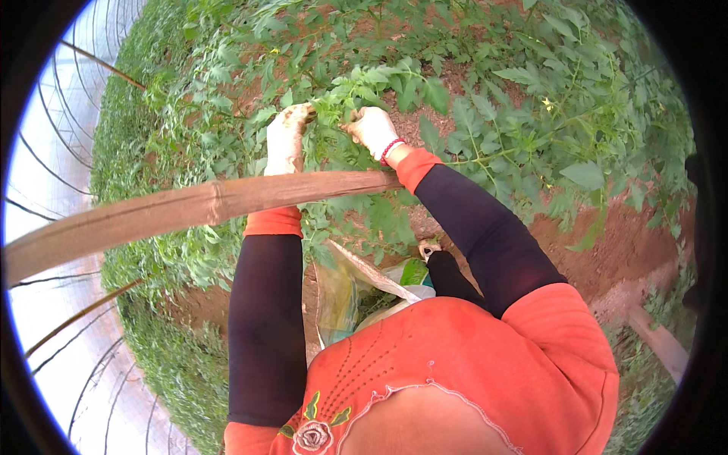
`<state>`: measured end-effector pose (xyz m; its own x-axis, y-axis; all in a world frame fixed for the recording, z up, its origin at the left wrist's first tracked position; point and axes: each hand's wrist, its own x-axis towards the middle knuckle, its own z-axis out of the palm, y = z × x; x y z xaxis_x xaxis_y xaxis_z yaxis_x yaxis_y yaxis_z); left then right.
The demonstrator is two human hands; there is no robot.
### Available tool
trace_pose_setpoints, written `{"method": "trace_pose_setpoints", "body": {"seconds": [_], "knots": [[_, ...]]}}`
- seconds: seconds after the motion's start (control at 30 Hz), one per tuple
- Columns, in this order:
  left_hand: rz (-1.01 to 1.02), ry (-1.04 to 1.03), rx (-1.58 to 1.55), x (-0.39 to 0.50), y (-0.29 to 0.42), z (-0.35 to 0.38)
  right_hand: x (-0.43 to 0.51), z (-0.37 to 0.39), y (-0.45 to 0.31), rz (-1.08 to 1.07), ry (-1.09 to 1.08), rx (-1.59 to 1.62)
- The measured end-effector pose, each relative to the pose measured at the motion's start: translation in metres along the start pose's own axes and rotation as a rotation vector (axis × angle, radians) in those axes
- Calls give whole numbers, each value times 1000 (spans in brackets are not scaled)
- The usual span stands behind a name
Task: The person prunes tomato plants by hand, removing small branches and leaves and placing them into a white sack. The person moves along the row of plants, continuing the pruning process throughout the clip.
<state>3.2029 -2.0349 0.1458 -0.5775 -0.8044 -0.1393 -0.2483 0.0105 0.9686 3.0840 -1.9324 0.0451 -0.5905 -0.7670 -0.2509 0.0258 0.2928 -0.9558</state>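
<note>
Both hands are raised among the leafy shoots of a tomato plant (335, 108). My left hand (287, 136) is on the shoot's left side, its fingertips curled against the foliage. From the right, my right hand (372, 131) reaches the same shoot, its fingers bent in at the leaves; a red bead bracelet (391, 151) is around that wrist. What lies between the fingers of either hand is hidden by leaves and too small to tell. Small yellow flowers (547, 104) show on plants to the right.
A bamboo pole (216, 202) crosses over my left forearm. An open plastic sack (341, 278) with green leaves in it stands below, against my body. Reddish soil (614, 250) shows between the plants. Curved plastic sheeting with ribs (62, 136) runs along the left.
</note>
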Motion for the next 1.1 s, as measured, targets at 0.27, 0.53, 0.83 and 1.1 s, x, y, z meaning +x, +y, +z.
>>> {"method": "trace_pose_setpoints", "body": {"seconds": [0.27,0.53,0.83,1.1], "knots": [[41,141,-23,4,-8,-9,17,-24,47,-61,138,641],[27,-411,165,-46,0,-10,51,6,3,-68,165,206],[362,-312,329,-48,-4,-39,32,57,-22,-292,-848,-291],[803,-503,1740,-63,2,-65,-5,34,-14,-48,-909,-39]]}}
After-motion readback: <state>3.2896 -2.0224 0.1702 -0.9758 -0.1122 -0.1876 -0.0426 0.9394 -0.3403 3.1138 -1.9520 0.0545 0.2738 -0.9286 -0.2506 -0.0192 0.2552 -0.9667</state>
